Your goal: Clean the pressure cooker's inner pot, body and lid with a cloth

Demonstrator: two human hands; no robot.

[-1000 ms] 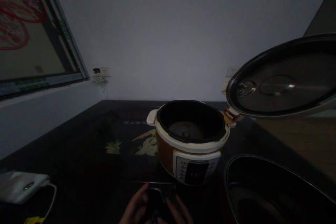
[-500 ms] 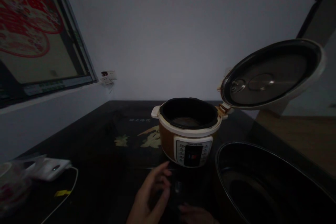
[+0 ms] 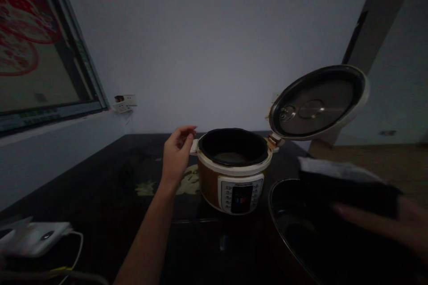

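Observation:
An orange-and-white rice cooker (image 3: 234,178) stands on a dark table (image 3: 107,187), its hinged lid (image 3: 316,104) swung up to the right. The cooker's cavity looks dark and bare. My left hand (image 3: 177,153) hovers beside the cooker's left handle, fingers loosely curled, holding nothing. At the right, my right hand (image 3: 397,222) grips a dark flat object with a pale top (image 3: 344,185) over a large black pot (image 3: 301,231) close to me. The right hand is blurred.
A white device with a cable (image 3: 33,238) lies at the table's left front. A window with red paper cutouts (image 3: 30,49) fills the left wall. Wall sockets (image 3: 123,102) sit near the corner. Wooden floor (image 3: 384,164) shows at the right.
Both hands were low in front of the cooker around a small dark object. The left hand has risen to the cooker's left handle; the right has swung over the black pot with a dark object.

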